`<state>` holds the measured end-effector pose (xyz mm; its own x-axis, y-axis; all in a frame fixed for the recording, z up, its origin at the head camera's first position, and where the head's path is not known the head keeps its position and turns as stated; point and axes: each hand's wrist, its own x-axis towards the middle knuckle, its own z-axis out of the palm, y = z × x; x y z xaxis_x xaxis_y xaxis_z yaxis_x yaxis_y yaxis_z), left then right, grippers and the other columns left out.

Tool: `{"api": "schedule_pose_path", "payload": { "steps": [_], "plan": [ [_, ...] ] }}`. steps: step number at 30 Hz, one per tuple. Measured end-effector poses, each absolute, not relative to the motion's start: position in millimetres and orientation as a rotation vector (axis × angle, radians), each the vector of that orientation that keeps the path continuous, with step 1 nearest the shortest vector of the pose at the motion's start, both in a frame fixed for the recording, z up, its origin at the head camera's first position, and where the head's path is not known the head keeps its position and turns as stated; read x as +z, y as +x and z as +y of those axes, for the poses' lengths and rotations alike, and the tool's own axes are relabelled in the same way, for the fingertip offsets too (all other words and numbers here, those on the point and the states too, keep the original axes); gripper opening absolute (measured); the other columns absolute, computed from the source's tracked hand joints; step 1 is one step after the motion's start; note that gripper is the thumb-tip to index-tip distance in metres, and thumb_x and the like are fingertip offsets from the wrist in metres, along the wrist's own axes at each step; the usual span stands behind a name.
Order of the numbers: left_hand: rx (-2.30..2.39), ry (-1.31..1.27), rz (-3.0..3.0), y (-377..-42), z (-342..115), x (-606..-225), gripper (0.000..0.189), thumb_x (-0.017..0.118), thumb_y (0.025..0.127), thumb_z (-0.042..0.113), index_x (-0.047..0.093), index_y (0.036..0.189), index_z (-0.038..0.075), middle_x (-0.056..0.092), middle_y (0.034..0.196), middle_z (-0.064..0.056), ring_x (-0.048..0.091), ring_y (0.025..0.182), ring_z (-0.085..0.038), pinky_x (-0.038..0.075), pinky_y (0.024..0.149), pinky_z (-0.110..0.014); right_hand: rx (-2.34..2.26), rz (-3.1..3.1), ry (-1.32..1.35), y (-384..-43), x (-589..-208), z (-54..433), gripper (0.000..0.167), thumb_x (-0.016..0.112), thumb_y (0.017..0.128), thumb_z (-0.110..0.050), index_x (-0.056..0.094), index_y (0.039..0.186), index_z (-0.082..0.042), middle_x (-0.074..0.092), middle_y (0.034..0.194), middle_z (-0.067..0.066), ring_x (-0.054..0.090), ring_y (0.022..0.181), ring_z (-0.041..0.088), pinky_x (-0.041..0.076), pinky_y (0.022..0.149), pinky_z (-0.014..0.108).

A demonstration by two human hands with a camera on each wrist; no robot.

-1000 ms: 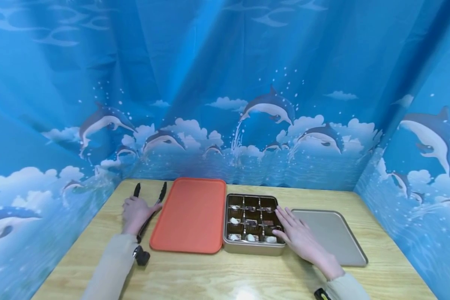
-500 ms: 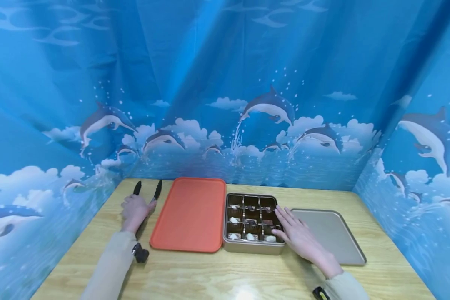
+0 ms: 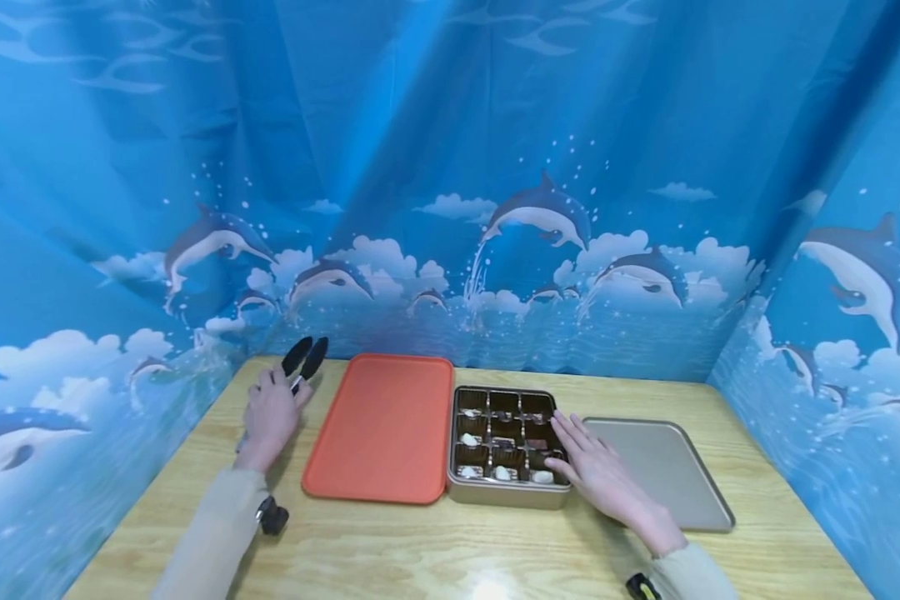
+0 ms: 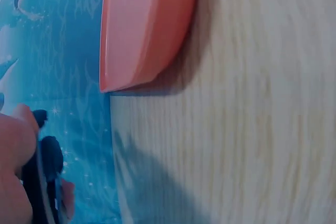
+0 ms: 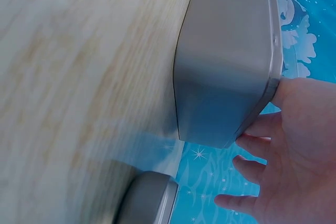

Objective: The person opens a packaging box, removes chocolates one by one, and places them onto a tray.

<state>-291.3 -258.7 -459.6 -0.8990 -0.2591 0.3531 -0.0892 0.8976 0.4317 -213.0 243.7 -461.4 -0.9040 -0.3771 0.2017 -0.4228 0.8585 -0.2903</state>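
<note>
Black-tipped tongs [image 3: 315, 357] are in my left hand [image 3: 272, 417], which grips them left of the red tray [image 3: 386, 425]; their tips are close together and point to the back of the table. The left wrist view shows the tongs [image 4: 51, 156] partly behind the thumb and fingers. At the right side of a bronze-coloured square tin [image 3: 506, 497], my right hand [image 3: 607, 479] rests with straight fingers on the rim. A dark divided insert [image 3: 504, 427] fills the tin, with small white and dark wrapped pieces in its compartments.
A flat bronze lid [image 3: 660, 467] lies right of the tin, partly under the right forearm's line. The red tray touches or nearly touches the tin's left side. A blue dolphin-print curtain [image 3: 420, 167] borders the wooden table [image 3: 390, 550] at back and sides.
The tongs' spread arms have come together and been lifted and turned in the left hand, which now grips them. The right hand and the tin have stayed in place.
</note>
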Motion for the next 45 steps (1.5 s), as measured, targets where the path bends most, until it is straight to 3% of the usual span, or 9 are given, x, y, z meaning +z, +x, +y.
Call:
{"api": "schedule_pose_path", "payload": {
  "steps": [6, 10, 15, 19, 22, 31, 45],
  "plan": [
    [-0.421, 0.093, -2.532, -288.4, -251.6, -457.1, 0.064, 0.064, 0.099, 0.041, 0.053, 0.129, -0.014, 0.056, 0.110, -0.034, 0.060, 0.089, -0.052, 0.052, 0.065, -0.063, 0.498, -2.904, 0.618, -213.8, -461.2, 244.1, 0.070, 0.052, 0.105, -0.042, 0.031, 0.157, -0.001, 0.023, 0.164, 0.016, 0.022, 0.151, 0.041, 0.023, 0.114, 0.068],
    [-0.261, -0.035, -2.519, -285.8, -246.5, -453.6, 0.077, 0.071, 0.092, 0.048, 0.053, 0.136, -0.013, 0.059, 0.117, -0.035, 0.063, 0.096, -0.050, 0.056, 0.064, -0.057, 0.501, -2.901, 0.619, -214.4, -462.4, 245.2, 0.070, 0.052, 0.105, -0.043, 0.031, 0.157, -0.002, 0.023, 0.164, 0.015, 0.022, 0.151, 0.041, 0.023, 0.114, 0.068],
    [-0.134, -0.169, -2.580, -283.8, -238.9, -446.6, 0.088, 0.071, 0.091, 0.050, 0.042, 0.148, -0.010, 0.056, 0.129, -0.034, 0.060, 0.108, -0.049, 0.058, 0.076, -0.055, 0.501, -2.894, 0.623, -214.6, -463.2, 245.6, 0.070, 0.053, 0.104, -0.043, 0.031, 0.157, -0.002, 0.023, 0.164, 0.016, 0.022, 0.150, 0.041, 0.024, 0.114, 0.068],
    [-0.100, -0.266, -2.596, -281.6, -231.9, -440.4, 0.089, 0.071, 0.092, 0.048, 0.036, 0.154, -0.005, 0.054, 0.131, -0.030, 0.060, 0.104, -0.047, 0.057, 0.078, -0.055, 0.503, -2.896, 0.619, -213.9, -463.1, 245.4, 0.070, 0.052, 0.104, -0.043, 0.031, 0.157, -0.002, 0.023, 0.164, 0.015, 0.022, 0.150, 0.041, 0.024, 0.114, 0.068],
    [-0.091, -0.325, -2.601, -279.2, -226.7, -435.9, 0.087, 0.071, 0.092, 0.047, 0.035, 0.155, -0.002, 0.053, 0.134, -0.028, 0.061, 0.102, -0.045, 0.056, 0.078, -0.054, 0.504, -2.897, 0.615, -213.5, -462.8, 245.2, 0.070, 0.052, 0.104, -0.043, 0.031, 0.157, -0.001, 0.023, 0.164, 0.015, 0.022, 0.150, 0.041, 0.024, 0.113, 0.069],
    [0.071, -0.467, -2.659, -274.1, -206.9, -424.5, 0.081, 0.063, 0.097, 0.050, 0.034, 0.157, 0.003, 0.051, 0.142, -0.021, 0.056, 0.117, -0.044, 0.048, 0.096, -0.056, 0.504, -2.894, 0.617, -213.8, -462.3, 245.1, 0.071, 0.053, 0.104, -0.042, 0.030, 0.157, -0.001, 0.023, 0.164, 0.016, 0.023, 0.150, 0.042, 0.024, 0.113, 0.069],
    [0.242, -0.575, -2.552, -268.8, -189.3, -413.1, 0.074, 0.065, 0.097, 0.046, 0.041, 0.153, 0.004, 0.054, 0.136, -0.016, 0.055, 0.113, -0.037, 0.046, 0.095, -0.053, 0.503, -2.888, 0.627, -216.2, -463.9, 245.3, 0.071, 0.053, 0.104, -0.043, 0.031, 0.157, 0.000, 0.023, 0.164, 0.017, 0.024, 0.150, 0.043, 0.024, 0.113, 0.069]
  ]
}}
